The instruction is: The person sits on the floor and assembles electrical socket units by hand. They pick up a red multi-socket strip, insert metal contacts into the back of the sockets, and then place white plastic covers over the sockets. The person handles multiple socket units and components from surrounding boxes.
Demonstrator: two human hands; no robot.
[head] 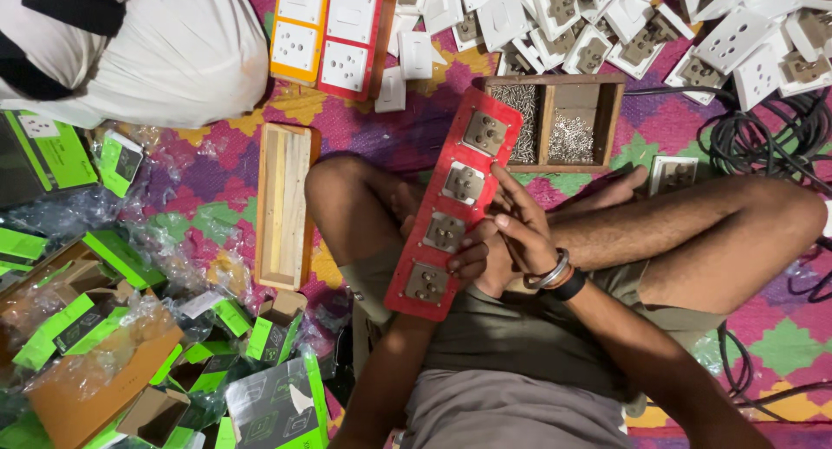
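Note:
A long red switchboard panel [416, 245] lies tilted across my lap, back side up, with several metal-backed socket modules set in it. My left hand [468, 260] grips its right edge from underneath near the lower modules, fingers curled over the rim. My right hand [518, 231] rests beside the panel's right edge, its index finger touching next to the second module; a band and bracelet sit on that wrist. Just beyond the panel's top end stands a wooden two-compartment box [611, 124] filled with screws.
A pile of white sockets and switches [659, 33] lies at the top right. Finished red and orange panels [334, 33] sit at top centre. A long wooden box [282, 206] lies left of my knee. Green cartons and plastic wrap [104, 328] fill the left. Black cables [763, 137] coil right.

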